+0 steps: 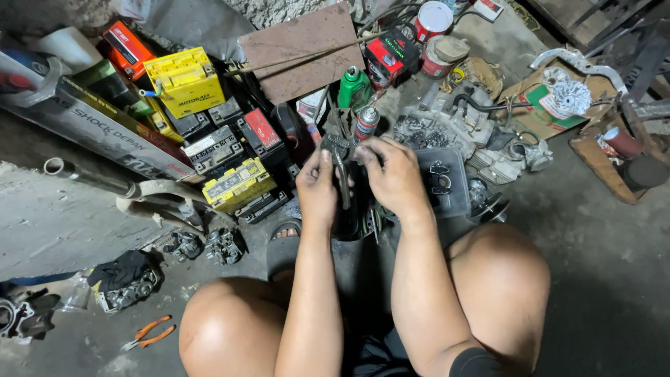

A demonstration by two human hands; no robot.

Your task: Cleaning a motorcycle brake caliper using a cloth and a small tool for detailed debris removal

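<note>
Pliers (342, 178), dark metal with long handles, sit between both hands above the floor (600, 251), just in front of the person's knees. Left hand (316, 187) closes around the handles from the left, thumb up along the tool. Right hand (395, 174) clamps over the head end, fingers curled across a small toothed metal part (338, 144); what exactly the pliers' nose bites on is hidden by the fingers. Just right of the right hand lies a grey plastic tray (453, 183) with small dark parts in it. Beyond the hands stand a spray can (366, 122) and a green bottle (354, 86), close together. To the left, well apart from the hands, is a heap of batteries (234, 164), some yellow, some black with red labels. A sandal (283, 248) shows under the left forearm. Near the left knee, orange-handled cutters (148, 332) lie on the floor, untouched.
</note>
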